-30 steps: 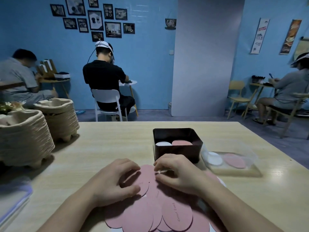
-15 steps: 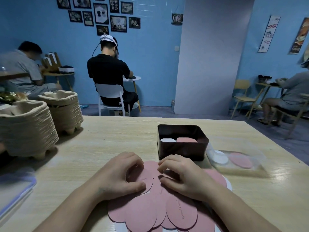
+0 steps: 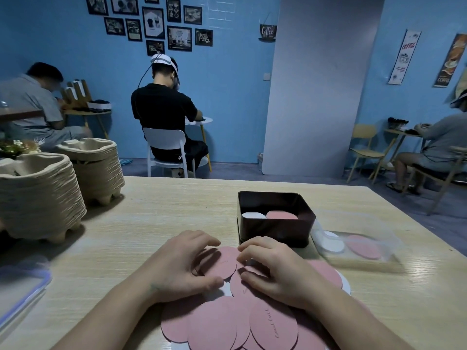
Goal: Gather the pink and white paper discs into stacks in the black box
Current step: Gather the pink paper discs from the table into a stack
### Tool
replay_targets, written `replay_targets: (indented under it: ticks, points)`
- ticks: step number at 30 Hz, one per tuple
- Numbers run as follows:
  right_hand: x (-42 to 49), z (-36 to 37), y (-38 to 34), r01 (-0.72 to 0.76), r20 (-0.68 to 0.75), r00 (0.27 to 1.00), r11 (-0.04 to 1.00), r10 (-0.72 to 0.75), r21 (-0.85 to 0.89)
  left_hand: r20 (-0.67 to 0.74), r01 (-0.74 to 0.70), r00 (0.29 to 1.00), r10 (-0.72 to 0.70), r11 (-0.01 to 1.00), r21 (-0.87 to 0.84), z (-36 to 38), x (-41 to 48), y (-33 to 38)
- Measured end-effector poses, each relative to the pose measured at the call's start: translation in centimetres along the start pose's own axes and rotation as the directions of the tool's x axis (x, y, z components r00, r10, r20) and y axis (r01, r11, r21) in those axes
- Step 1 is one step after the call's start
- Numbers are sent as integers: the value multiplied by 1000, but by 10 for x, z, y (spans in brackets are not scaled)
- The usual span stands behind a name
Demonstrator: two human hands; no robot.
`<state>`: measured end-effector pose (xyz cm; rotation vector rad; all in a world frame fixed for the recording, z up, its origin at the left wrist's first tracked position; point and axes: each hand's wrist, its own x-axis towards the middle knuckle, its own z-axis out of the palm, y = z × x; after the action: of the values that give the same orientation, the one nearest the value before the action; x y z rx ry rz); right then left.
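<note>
On a pale wood-grain table in a blue-walled room hung with framed pictures, a black box stands just beyond the hands. Two discs show inside it, side by side: one white disc on the left and one pink disc on the right. Just right of the box, a clear plastic tray holds one white and one pink piece. Two stacks of pulp cup carriers stand at the table's left edge. Three people sit at small tables by the walls.

A fanned pile of pink discs lies under both hands. The left hand curls its fingers and thumb round the farthest pink disc. The right hand is curled on the pile, and I cannot tell whether it pinches anything. Since half a second ago both hands have stayed put, and the box holds the same two discs.
</note>
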<state>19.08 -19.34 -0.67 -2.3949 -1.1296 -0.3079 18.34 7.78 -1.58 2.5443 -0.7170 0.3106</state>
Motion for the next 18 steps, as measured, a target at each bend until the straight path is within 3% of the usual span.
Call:
replay_targets:
  ticks: [6, 18]
  points:
    - [0, 0, 0, -11, -3, 1000, 1000, 11, -23, -45, -11, 999, 9, 999, -37, 1, -1, 7]
    - [4, 2, -4, 53, -27, 998, 999, -54, -4, -179, -207, 966, 187, 973, -99, 5, 3, 27]
